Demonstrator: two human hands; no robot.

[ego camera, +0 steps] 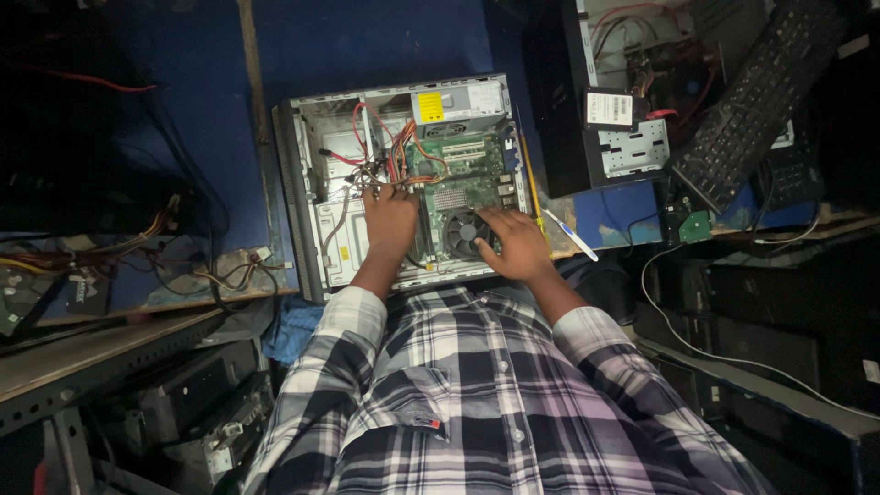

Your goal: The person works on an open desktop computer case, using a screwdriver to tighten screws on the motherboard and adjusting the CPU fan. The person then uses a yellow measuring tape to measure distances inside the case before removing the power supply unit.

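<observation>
The fingers of the left hand [390, 218] are spread a little and they press down among the wires [385, 156] at the left edge of the board [463, 179]; they clamp on nothing that I can see. The fingers of the right hand [518, 243] are also slightly apart and lie flat, the tips touching the right rim of the fan [465, 232]. Whether they grip something under the palm, I cannot tell.

Both hands are inside the case [307, 183], which lies open on its side on the blue table [367, 41], just in front of the person. The green board fills the right half of the case, with the round black fan at its near end. The grey power supply [458, 108] with a yellow label sits at the far end, and red and orange wires run from it down toward the left hand.

Both sleeves are of a checked shirt [477, 394], white, black and pale purple.

To the right of the case, a white pen-like tool [570, 236] lies on the table edge. Further right stands a 2nd open case [623, 101], and a black keyboard [756, 96] leans across it. At the left, a bundle of loose cables [137, 247] lies on the table.
</observation>
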